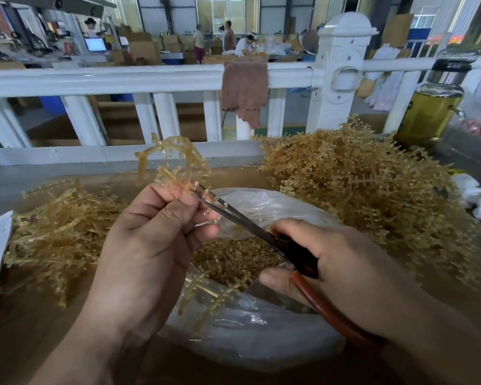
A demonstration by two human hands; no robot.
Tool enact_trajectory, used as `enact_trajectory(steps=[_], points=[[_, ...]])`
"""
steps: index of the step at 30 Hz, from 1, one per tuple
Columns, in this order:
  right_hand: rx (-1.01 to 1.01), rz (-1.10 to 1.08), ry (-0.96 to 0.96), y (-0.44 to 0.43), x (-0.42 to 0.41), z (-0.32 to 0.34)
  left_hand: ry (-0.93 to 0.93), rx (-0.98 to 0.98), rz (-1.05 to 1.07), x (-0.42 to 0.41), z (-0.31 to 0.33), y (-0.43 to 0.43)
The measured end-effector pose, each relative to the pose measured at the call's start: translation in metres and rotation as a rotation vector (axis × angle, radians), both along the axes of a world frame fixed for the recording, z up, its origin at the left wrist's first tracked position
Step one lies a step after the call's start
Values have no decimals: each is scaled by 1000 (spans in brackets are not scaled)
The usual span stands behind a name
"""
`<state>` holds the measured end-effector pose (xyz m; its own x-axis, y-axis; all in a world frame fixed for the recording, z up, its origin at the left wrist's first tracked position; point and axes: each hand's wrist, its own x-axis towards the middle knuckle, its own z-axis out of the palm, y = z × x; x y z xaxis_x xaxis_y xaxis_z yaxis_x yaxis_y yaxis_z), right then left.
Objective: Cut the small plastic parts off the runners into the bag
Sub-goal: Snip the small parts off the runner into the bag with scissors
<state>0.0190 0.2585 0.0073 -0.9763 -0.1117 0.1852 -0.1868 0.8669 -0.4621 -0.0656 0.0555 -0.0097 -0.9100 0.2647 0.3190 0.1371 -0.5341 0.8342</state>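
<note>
Above the crumpled clear plastic bag (pixel 261 332), our left hand (pixel 150 240) pinched a curled amber plastic runner (pixel 178 158) between thumb and fingertips, its studded branches arching up and away from us. Our right hand (pixel 333 259) gripped the dark-handled steel scissors (pixel 235 216). Their blades were slightly parted around small parts and pointed up-left, just beside the left fingertips. Cut amber pieces (pixel 231 261) lay in the bag below.

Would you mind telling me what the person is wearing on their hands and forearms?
Nothing visible. The left hand and right hand are bare, without gloves, rings or a watch, and both forearms are uncovered down to the frame's edge; no sleeve shows.
</note>
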Motion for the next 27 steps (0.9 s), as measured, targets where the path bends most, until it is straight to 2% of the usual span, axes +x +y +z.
enact_trajectory(steps=[27], points=[[11,34,58,3,-1,0,124,-88,40,-6,-7,-4]])
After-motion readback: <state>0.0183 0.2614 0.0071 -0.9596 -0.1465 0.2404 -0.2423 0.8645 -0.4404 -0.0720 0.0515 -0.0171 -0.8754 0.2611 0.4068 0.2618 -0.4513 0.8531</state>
